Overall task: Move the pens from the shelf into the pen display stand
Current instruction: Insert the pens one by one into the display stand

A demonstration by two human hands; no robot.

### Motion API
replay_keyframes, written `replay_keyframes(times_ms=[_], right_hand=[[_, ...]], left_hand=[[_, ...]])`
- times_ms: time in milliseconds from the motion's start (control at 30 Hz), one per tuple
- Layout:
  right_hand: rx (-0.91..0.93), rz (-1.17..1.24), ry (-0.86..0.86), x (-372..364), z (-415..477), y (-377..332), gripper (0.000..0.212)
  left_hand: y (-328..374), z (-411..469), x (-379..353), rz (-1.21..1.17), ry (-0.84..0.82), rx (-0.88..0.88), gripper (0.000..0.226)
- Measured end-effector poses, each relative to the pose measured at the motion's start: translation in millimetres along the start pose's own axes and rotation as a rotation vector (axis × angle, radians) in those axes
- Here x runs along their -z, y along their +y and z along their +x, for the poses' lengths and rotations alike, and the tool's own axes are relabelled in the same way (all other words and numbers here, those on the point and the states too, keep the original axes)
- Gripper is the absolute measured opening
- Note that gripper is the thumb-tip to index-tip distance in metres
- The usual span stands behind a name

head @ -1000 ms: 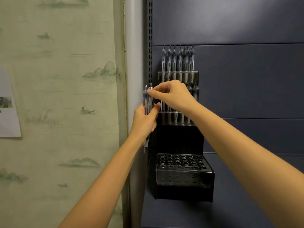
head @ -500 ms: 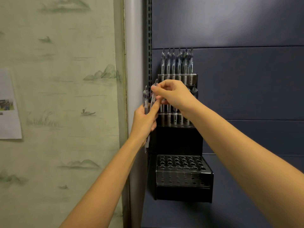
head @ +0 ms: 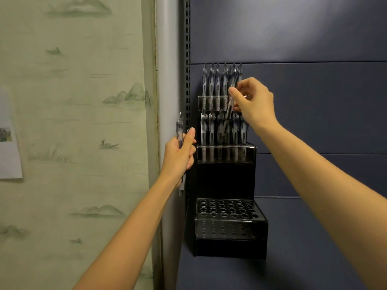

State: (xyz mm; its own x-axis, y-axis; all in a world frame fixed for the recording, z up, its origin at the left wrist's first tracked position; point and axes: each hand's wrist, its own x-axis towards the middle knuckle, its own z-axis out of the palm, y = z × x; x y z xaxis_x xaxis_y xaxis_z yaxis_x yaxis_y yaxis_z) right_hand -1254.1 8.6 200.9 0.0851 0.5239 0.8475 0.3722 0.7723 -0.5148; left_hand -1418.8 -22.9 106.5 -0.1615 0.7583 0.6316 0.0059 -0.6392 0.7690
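A black stepped pen display stand (head: 226,181) stands against the dark shelf back. Clear pens fill its top tier (head: 217,84) and its middle tier (head: 211,130). The bottom tier (head: 228,210) shows only bare holes. My right hand (head: 254,103) pinches one clear pen (head: 230,110), tilted, its tip down among the middle tier's pens. My left hand (head: 180,155) is left of the stand, by the shelf post, gripping a clear pen (head: 179,128) upright.
A grey slotted upright post (head: 185,59) runs along the shelf's left edge. Left of it is a wall with landscape wallpaper (head: 73,122) and a paper sheet (head: 8,143). The dark shelf floor (head: 293,268) spreads to the right of the stand.
My right hand took one pen from my left hand's bunch and carried it right and up to the stand's middle tier. The left hand stayed by the post.
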Motion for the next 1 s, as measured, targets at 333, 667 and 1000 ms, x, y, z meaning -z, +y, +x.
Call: replay_keyframes(times_ms=[333,667,1000], right_hand=[[-0.041,-0.058,-0.084,-14.6,-2.5,18.5,0.015],[-0.121,-0.269,-0.212,-21.1,-11.7,33.7,0.02],[0.044,-0.142,-0.233,-15.8,-20.6,5.7,0.018]], left_hand=[[0.8,1.6,-5.0,0.0,-0.016,-0.014,0.029],[-0.3,2.7,-5.4,0.008,-0.036,-0.032,0.031],[-2.5,3.4,-14.0,0.029,-0.034,-0.04,0.025]])
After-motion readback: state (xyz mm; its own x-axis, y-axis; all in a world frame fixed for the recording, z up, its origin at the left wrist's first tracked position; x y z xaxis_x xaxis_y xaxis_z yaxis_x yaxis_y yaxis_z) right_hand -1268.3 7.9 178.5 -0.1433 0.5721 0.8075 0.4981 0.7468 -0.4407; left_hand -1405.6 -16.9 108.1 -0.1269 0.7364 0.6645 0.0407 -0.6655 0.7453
